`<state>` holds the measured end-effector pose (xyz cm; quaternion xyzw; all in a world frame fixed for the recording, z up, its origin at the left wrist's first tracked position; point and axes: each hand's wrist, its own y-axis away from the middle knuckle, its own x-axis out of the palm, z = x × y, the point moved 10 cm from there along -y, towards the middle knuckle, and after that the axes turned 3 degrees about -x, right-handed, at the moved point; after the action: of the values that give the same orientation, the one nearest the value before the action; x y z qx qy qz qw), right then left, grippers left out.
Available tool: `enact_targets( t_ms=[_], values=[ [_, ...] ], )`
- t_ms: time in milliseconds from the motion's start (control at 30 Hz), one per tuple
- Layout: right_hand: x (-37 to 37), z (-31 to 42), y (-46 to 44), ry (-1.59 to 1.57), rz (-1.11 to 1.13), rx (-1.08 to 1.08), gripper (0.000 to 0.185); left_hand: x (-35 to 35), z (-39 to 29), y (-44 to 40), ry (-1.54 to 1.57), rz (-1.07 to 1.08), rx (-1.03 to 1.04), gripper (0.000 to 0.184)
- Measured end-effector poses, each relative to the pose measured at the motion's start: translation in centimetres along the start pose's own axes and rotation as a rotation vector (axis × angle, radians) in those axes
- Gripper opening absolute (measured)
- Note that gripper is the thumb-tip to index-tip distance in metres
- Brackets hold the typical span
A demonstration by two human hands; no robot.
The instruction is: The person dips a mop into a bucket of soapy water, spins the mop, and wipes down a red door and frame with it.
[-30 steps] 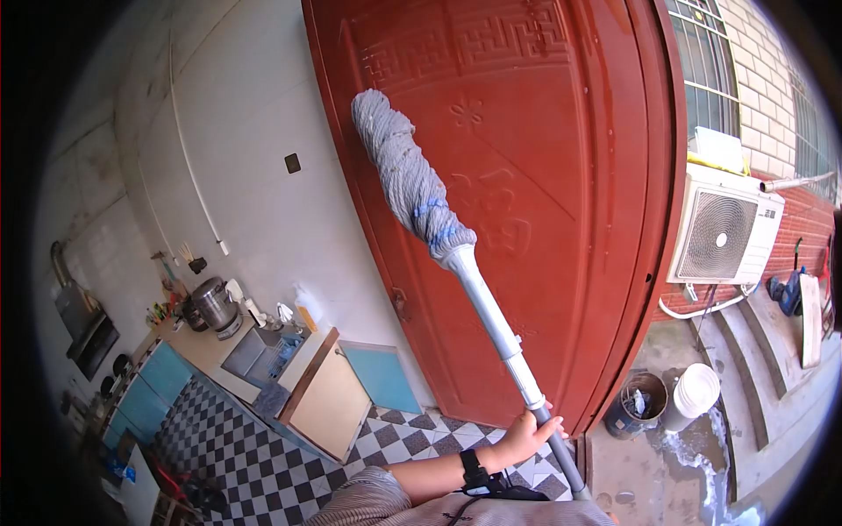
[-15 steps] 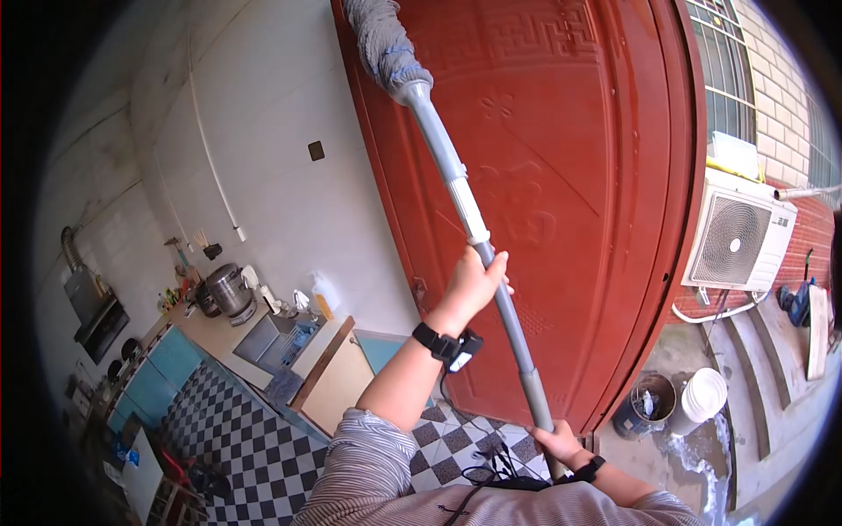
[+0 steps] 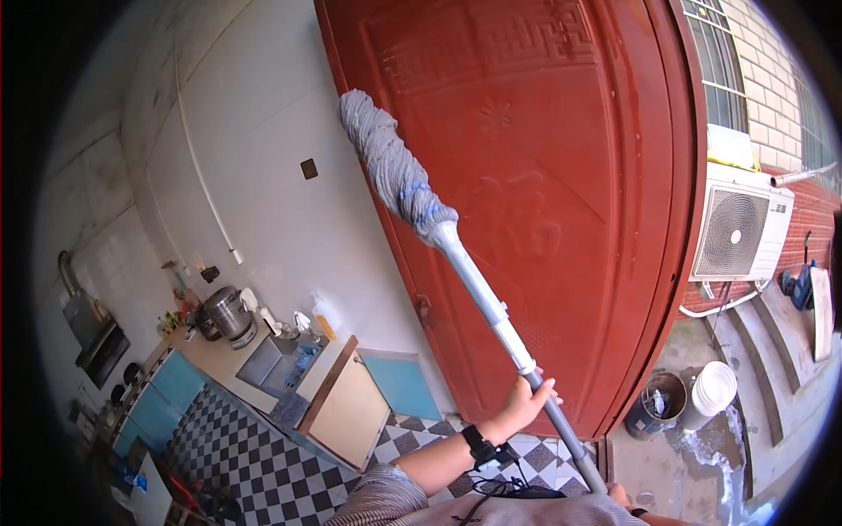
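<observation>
A mop (image 3: 478,285) with a twisted grey head and blue bands slants up and left across the red door (image 3: 526,175), its head over the door's left edge. My left hand (image 3: 524,405) is wrapped round the grey handle just below the white collar. Low in the view, at the handle's bottom end, my right hand (image 3: 619,495) is closed on it, partly cut off by my shirt.
To the left are a white wall (image 3: 263,131), a sink (image 3: 267,361), a pot (image 3: 230,316) and turquoise cabinets on a checkered floor. Right of the door stand a dark bucket (image 3: 645,419), a white bucket (image 3: 713,387), concrete steps and an air conditioner unit (image 3: 745,230).
The mop head has come down from the top of the view since half a second ago. Both my hands have moved lower and to the right with the handle.
</observation>
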<state>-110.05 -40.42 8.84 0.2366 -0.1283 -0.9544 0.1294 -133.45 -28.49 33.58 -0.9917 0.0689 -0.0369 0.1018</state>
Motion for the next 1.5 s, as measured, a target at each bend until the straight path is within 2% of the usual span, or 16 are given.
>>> enact_targets(
  t_ms=[67,167,200,300,433,500,567,700,800,967,1033,1167,1233,1267,1300,1500],
  values=[
    [0.5,2.0,-0.3,-0.009,0.009,0.015,0.05,-2.8,-1.5,-1.3,-0.015,-0.071,-0.002,0.022],
    [3.0,8.1,-4.3,-0.05,0.019,-0.085,0.037,-7.7,-7.7,-3.9,-0.179,-0.198,0.087,0.019],
    [3.2,13.1,-4.3,-0.181,0.028,-0.19,0.037,-9.1,-10.2,-4.9,-0.209,-0.214,0.133,0.018],
    [4.7,21.4,-5.9,-0.326,0.085,-0.266,0.033,-13.3,-17.1,-7.5,-0.294,-0.337,0.215,0.018],
    [6.4,23.4,-6.9,-0.411,0.171,-0.282,0.031,-14.0,-21.4,-7.4,-0.409,-0.436,0.192,0.021],
    [4.9,22.3,-4.4,-0.381,0.124,-0.29,0.031,-11.5,-19.0,-6.6,-0.394,-0.359,0.157,0.021],
    [3.8,14.8,-4.4,-0.312,0.082,-0.237,0.036,-7.6,-14.7,-5.6,-0.37,-0.218,0.17,0.018],
    [-2.4,3.1,0.4,-0.109,-0.193,-0.037,0.046,1.8,-8.0,-3.3,-0.115,-0.001,0.109,0.025],
    [-5.5,1.9,4.3,-0.056,-0.358,-0.029,0.043,6.3,-7.1,-3.0,-0.087,0.128,0.205,0.032],
    [-3.9,-1.9,7.0,-0.265,-0.428,-0.003,0.037,14.1,-5.4,-1.1,-0.091,0.341,0.138,0.03],
    [-3.3,-5.6,6.6,-0.34,-0.46,-0.1,0.033,17.8,-4.2,-0.9,-0.095,0.448,0.118,0.031],
    [-3.3,-12.4,9.2,-0.434,-0.512,0.12,0.032,24.5,-2.8,0.9,-0.04,0.635,0.03,0.036],
    [-3.8,-6.6,13.2,0.725,-0.771,-0.065,0.053,26.4,-2.7,1.7,-0.027,0.743,0.024,0.036],
    [-4.8,-8.7,13.3,0.249,-0.618,0.02,0.052,26.6,-3.0,1.6,-0.02,0.746,0.023,0.036],
    [-5.0,-9.7,13.8,0.034,-0.565,0.088,0.051,26.9,-2.8,1.7,0.04,0.783,-0.05,0.032],
    [-5.9,-8.9,12.8,-0.043,-0.484,0.178,0.046,24.4,-1.3,1.8,0.141,0.81,-0.217,0.014]
  ],
)
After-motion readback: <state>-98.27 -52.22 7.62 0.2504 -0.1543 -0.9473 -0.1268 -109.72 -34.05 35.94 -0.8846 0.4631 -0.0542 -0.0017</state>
